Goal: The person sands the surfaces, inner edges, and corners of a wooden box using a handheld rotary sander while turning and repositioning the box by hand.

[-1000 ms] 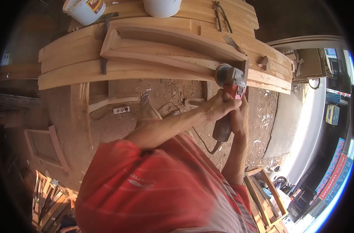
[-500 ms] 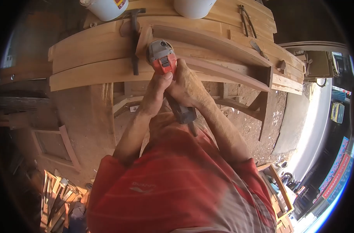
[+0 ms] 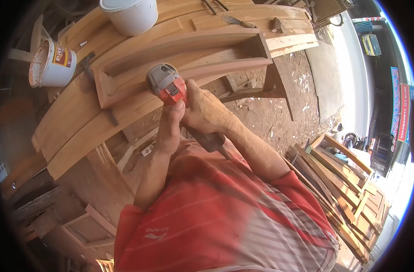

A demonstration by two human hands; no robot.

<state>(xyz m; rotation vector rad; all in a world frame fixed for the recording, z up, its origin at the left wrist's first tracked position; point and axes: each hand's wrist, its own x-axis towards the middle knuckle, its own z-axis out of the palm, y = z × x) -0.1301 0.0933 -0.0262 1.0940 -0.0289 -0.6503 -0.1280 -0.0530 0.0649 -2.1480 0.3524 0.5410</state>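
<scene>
A red and grey angle grinder [image 3: 173, 90] is held in both hands, its disc side at the near edge of a long wooden frame [image 3: 216, 68]. My left hand [image 3: 170, 122] wraps the grinder from the left, thumb on the red part. On its right side, my right hand [image 3: 204, 106] closes round the body. The dark rear of the tool and its cord hang down toward the red shirt. Under the frame lie wooden boards [image 3: 66, 113]. Whether the disc touches the wood I cannot tell.
A white lidded bucket [image 3: 132, 18] and an open labelled bucket [image 3: 52, 65] stand at the back left. A hammer [image 3: 87, 68], a scraper [image 3: 238, 21] and a wood block [image 3: 279, 25] lie on the boards. Wood pieces [image 3: 338, 181] are piled at the lower right.
Both hands have carried the grinder from the frame's right end to its left part. The view has also turned, so the bench now slants and the open bucket shows fully.
</scene>
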